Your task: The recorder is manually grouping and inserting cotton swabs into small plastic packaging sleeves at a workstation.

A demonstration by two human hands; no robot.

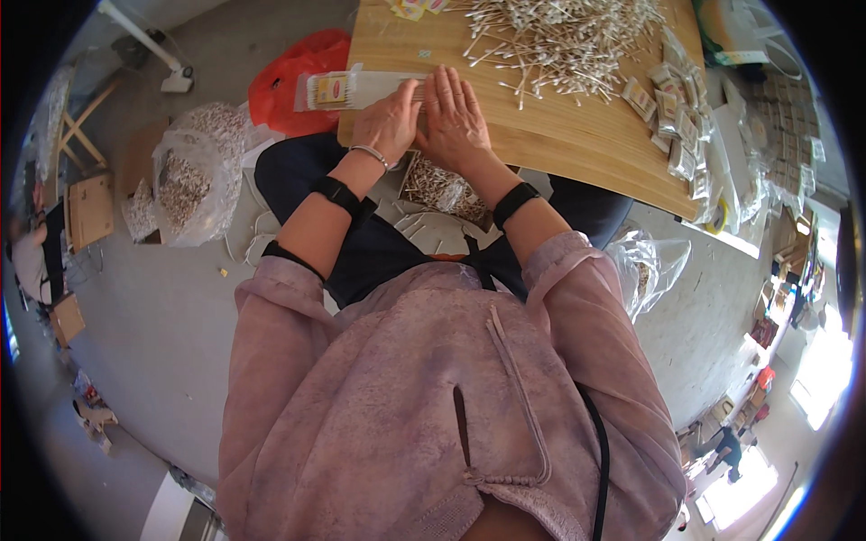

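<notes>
My left hand (388,121) and my right hand (454,117) meet at the near edge of the wooden table. My right hand lies with its fingers stretched forward, palm down. Beside it, my left hand is curled with its fingers pressed together; what they hold, if anything, is hidden. From under my left hand a clear plastic sleeve (370,87) runs left past the table edge. A flat pack of cotton swabs (330,90) with a yellow and red label sits in the sleeve's left end. Below my hands, a box of loose cotton swabs (442,187) stands between my knees.
A big heap of loose cotton swabs (564,38) covers the table's far side. Several small filled packs (672,108) line its right edge. A red plastic bag (293,86) hangs at the left. Clear bags of swabs (194,176) stand on the floor left.
</notes>
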